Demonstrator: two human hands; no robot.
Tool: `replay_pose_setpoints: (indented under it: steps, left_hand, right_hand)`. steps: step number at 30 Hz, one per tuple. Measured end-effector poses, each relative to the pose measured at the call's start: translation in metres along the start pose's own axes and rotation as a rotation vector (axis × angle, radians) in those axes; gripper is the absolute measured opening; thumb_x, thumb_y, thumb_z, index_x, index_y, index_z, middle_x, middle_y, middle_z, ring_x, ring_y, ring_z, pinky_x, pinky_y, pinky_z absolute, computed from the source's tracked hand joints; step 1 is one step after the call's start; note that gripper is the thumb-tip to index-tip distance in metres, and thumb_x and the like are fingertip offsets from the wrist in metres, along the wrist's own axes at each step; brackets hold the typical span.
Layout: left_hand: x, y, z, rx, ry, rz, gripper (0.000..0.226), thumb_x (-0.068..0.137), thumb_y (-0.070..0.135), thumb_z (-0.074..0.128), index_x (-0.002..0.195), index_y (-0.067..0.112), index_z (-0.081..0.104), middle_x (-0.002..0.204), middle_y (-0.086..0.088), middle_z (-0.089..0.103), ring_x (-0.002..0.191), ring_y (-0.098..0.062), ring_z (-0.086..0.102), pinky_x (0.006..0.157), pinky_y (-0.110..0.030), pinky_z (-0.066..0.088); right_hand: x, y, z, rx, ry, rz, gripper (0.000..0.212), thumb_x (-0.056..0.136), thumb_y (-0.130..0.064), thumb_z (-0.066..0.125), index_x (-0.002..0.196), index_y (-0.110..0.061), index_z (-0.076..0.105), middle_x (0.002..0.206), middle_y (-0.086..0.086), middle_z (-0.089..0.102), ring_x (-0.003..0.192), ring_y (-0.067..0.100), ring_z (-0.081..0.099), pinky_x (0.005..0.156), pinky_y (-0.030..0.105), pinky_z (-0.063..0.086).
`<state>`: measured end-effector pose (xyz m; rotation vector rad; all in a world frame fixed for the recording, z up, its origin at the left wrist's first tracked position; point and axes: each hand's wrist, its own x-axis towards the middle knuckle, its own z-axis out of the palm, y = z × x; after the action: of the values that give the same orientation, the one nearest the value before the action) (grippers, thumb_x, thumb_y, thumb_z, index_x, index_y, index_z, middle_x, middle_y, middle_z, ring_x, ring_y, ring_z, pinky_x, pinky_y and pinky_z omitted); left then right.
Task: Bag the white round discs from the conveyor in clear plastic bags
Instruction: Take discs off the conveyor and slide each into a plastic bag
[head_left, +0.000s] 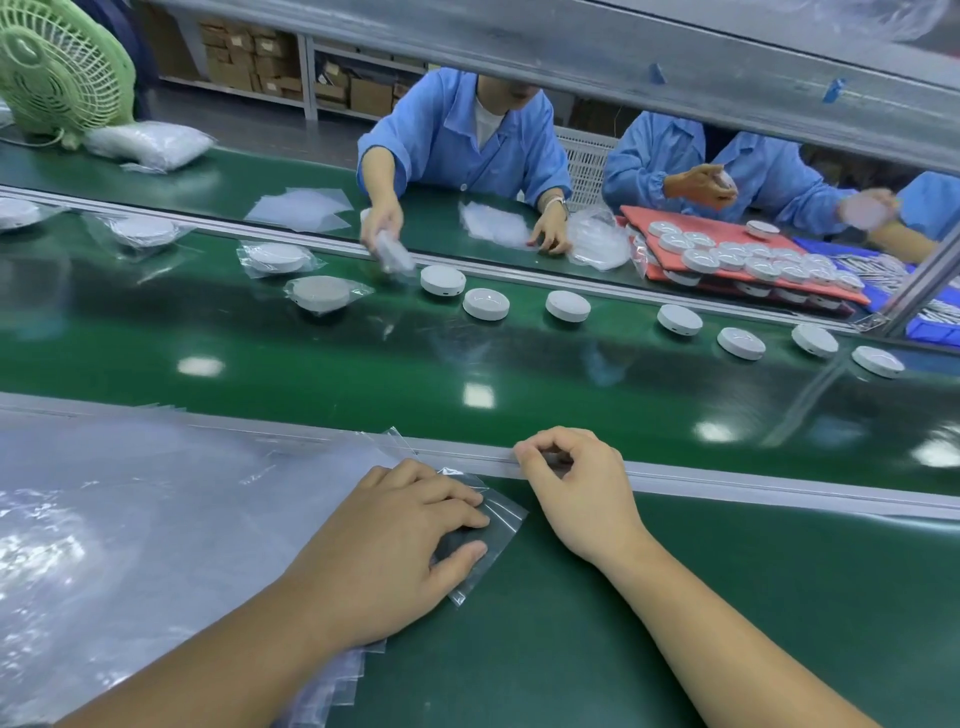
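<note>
Clear bag stack on near counter, left side. Left grip flat on it, fingers straight, pressing top bag. Right grip curled at the rail, thumb on index; can't tell if it pinches anything. White discs in a row on the conveyor, far edge, well clear of both.

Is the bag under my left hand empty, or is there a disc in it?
Empty. The bag lies flat under the left hand, green table showing through it.
</note>
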<state>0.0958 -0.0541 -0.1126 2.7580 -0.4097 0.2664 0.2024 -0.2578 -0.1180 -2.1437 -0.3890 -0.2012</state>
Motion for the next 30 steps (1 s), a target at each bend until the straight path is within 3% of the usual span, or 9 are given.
replay_pose_setpoints:
  steps: [27,30]
  left_hand:
    - [-0.0004,-0.0003,0.0008,0.019,0.002,-0.001,0.050,0.092,0.069,0.028,0.127,0.051,0.059,0.133,0.040,0.047,0.122,0.010,0.032,0.105,-0.021,0.027]
    - [0.0005,-0.0001,0.0000,0.016,0.008,0.004,0.050,0.092,0.069,0.027,0.127,0.051,0.059,0.133,0.039,0.048,0.122,0.009,0.033,0.105,-0.022,0.028]
  right_hand:
    - [0.0008,-0.0028,0.0003,-0.047,0.008,-0.007,0.022,0.091,-0.039,0.069,0.069,-0.041,0.069,0.083,-0.020,0.070,0.084,-0.007,0.064,0.066,0.002,0.041]
    - [0.0007,-0.0028,0.0005,-0.053,0.013,-0.035,0.025,0.092,-0.036,0.070,0.067,-0.041,0.068,0.080,-0.027,0.070,0.082,-0.008,0.064,0.067,0.003,0.041]
